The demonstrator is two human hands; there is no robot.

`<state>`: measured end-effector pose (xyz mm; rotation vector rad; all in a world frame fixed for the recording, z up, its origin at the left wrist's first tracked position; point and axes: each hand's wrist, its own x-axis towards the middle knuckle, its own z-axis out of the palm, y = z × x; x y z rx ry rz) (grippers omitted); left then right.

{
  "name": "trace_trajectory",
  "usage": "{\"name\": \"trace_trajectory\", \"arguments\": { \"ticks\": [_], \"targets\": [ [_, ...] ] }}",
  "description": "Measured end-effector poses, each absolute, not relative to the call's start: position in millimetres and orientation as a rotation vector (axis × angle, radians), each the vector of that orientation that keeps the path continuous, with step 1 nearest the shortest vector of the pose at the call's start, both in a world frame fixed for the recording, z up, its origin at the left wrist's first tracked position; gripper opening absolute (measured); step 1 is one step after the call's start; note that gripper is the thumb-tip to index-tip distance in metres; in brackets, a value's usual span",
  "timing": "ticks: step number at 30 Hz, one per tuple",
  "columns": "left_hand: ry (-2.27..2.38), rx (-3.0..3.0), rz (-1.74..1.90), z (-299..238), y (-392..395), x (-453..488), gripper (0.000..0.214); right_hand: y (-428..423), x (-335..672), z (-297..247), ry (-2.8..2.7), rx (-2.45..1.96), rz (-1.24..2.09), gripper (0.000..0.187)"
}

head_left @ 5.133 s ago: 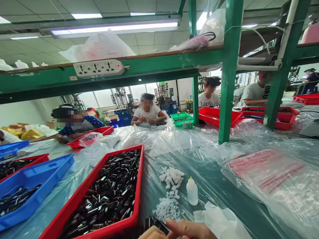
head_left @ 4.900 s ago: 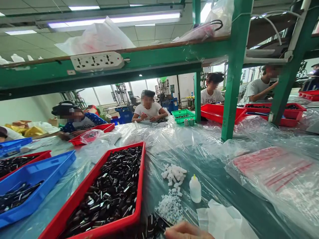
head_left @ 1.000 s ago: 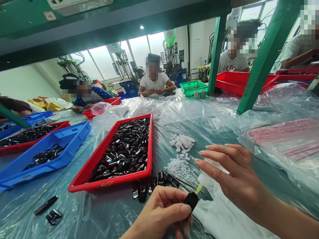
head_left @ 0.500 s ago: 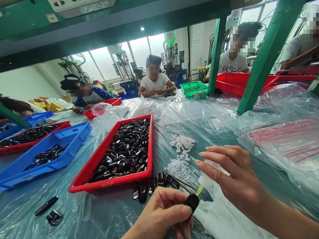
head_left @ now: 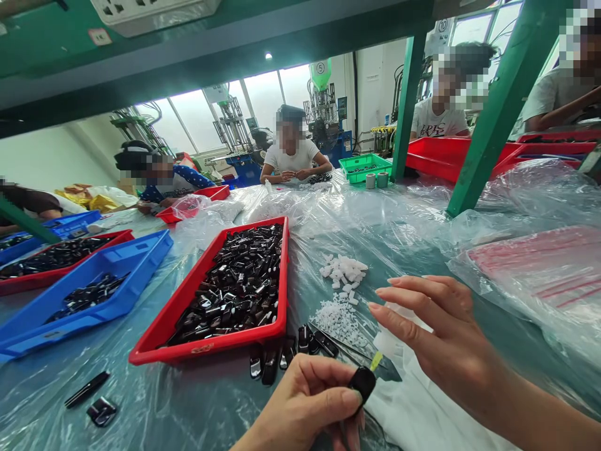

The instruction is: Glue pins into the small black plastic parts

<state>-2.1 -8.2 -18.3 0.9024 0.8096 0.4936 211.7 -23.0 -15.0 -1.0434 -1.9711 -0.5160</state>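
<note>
Small black plastic piece (head_left: pixel 362 383) at lower centre, pinched firmly between the fingertips (head_left: pixel 340 396) of the left hand (head_left: pixel 300 407). Right hand (head_left: pixel 439 341) at lower right, fingers (head_left: pixel 399 319) half curled around a white squeeze bottle (head_left: pixel 389 341), yellow nozzle (head_left: pixel 375 360) just beside the piece. Nearby, white plastic bits (head_left: pixel 339 319) on clear plastic sheeting (head_left: pixel 300 235), and loose black pieces (head_left: pixel 286 354) just below a red tray (head_left: pixel 206 349).

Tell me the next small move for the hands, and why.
Probably a gentle squeeze of the white squeeze bottle in the right hand: its yellow nozzle points right at the black plastic piece pinched in the left hand, so the two already seem lined up.
</note>
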Motion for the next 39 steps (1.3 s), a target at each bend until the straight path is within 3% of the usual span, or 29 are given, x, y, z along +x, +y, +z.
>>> {"name": "trace_trajectory", "arguments": {
  "ticks": [30, 35, 39],
  "targets": [
    [0.711, 0.756, 0.550, -20.3, -7.2, -1.3, 0.030, -22.7, 213.1, -15.0, -1.988, -1.081, -0.544, 0.032],
    [0.727, 0.802, 0.583, -18.9, -6.3, 0.0, 0.042, -22.5, 211.9, -14.6, -1.975, -1.069, -0.554, 0.031],
    [0.837, 0.839, 0.608, -13.0, -10.4, 1.0, 0.037, -23.7, 208.7, -11.7, -1.951, -1.071, -0.541, 0.030]
  ]
}}
